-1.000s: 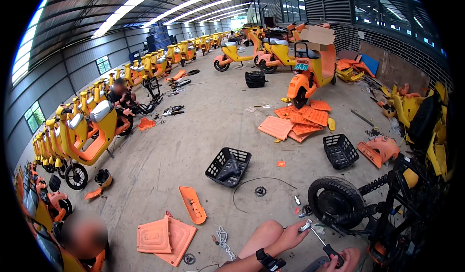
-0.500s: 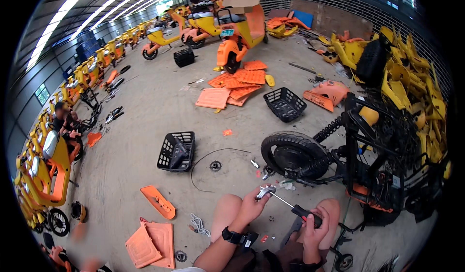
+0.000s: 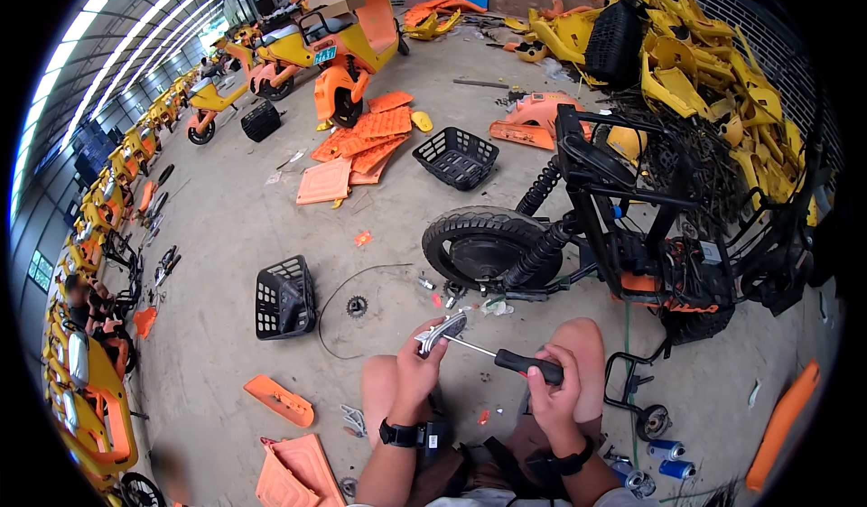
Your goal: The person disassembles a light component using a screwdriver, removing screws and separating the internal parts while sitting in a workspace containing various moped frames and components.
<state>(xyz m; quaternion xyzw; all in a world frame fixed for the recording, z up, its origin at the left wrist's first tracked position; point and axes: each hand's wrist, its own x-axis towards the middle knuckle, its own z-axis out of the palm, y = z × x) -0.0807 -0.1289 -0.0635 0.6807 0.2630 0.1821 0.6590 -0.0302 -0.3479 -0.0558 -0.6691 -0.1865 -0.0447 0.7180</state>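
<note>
My left hand (image 3: pixel 417 367) grips a round silver metal part (image 3: pixel 442 331) with a dark ribbed inner side, held up in front of my left knee. My right hand (image 3: pixel 553 390) is wrapped round the black handle of a screwdriver (image 3: pixel 524 364). Its thin shaft points left, and the tip meets the metal part or lies right against it; the exact contact is too small to tell. Beyond my hands, a stripped scooter frame (image 3: pixel 623 182) rests on the floor with its black rear wheel (image 3: pixel 479 252) toward me.
A black basket (image 3: pixel 285 297) and a sprocket (image 3: pixel 357 306) lie left of my hands, with a curved cable (image 3: pixel 330 313) between. Farther off are another basket (image 3: pixel 456 158) and orange panels (image 3: pixel 366 137). Blue cans (image 3: pixel 673 462) are at lower right; yellow panels (image 3: pixel 673 78) are piled far right.
My view has swung to the right, so the floor objects sit farther left. The metal part has turned to show more of its face, and the screwdriver lies flatter.
</note>
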